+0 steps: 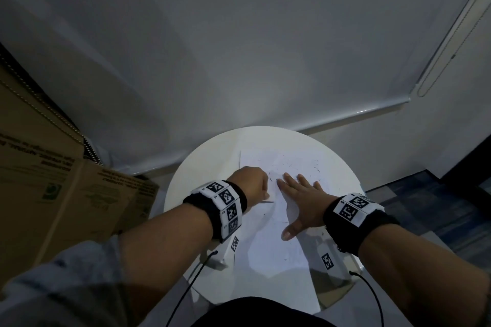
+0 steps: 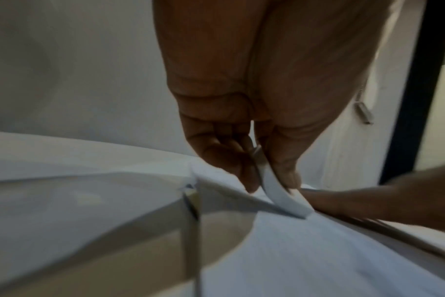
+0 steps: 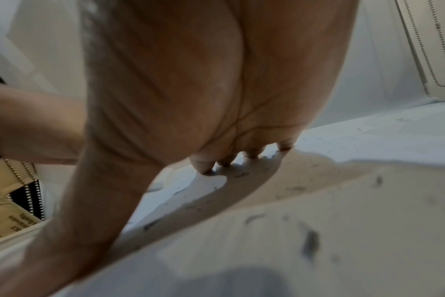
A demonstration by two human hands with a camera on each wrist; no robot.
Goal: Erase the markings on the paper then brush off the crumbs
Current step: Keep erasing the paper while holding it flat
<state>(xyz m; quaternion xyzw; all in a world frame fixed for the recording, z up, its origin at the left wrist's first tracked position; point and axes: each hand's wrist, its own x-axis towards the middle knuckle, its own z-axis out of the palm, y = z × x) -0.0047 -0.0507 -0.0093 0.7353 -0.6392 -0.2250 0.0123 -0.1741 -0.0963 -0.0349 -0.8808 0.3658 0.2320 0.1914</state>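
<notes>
My left hand (image 2: 244,128) pinches the white eraser (image 2: 282,195) against the paper (image 1: 276,241). My right hand (image 1: 300,202) lies flat there, fingers spread among dark crumbs (image 3: 310,243).

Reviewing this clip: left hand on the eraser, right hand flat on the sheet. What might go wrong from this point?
1. The paper overhangs the round table toward the person; hard strokes might crease or tear it despite the right hand pressing it flat.
2. Dark crumbs lie around that hand; it could smear them into the sheet.
3. The left hand pinches a thin eraser that already bends, so it might snap.
</notes>
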